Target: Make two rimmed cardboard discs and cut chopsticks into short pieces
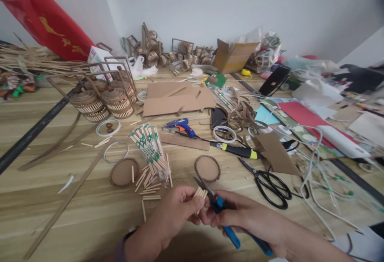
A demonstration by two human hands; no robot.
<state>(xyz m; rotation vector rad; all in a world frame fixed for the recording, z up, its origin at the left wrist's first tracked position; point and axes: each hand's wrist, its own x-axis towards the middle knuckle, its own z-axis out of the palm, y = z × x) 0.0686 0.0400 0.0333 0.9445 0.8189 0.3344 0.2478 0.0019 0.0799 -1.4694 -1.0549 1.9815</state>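
Observation:
Pinched in my left hand [172, 212] is a small bundle of short wooden sticks [199, 192]. Wrapped in my right hand [244, 214] are blue-handled shears [231, 236], their pointed blades apart beside the sticks' ends. The fingertips of both hands meet near the sticks. Just beyond them lies a cardboard disc [207, 169] with a ridged rim, and a second cardboard disc [123, 173] with a stick on it is to the left. Paper-wrapped chopsticks [148, 146] are piled between, with loose stick pieces [150, 192] scattered below.
A blue glue gun [181, 127], a utility knife [240, 150] and black-handled scissors [267, 182] lie ahead and right. Several lidded stick baskets [117, 102] stand at left. Flat cardboard [180, 98] and an open box [234, 56] sit farther back. White cord [313, 162] tangles at right.

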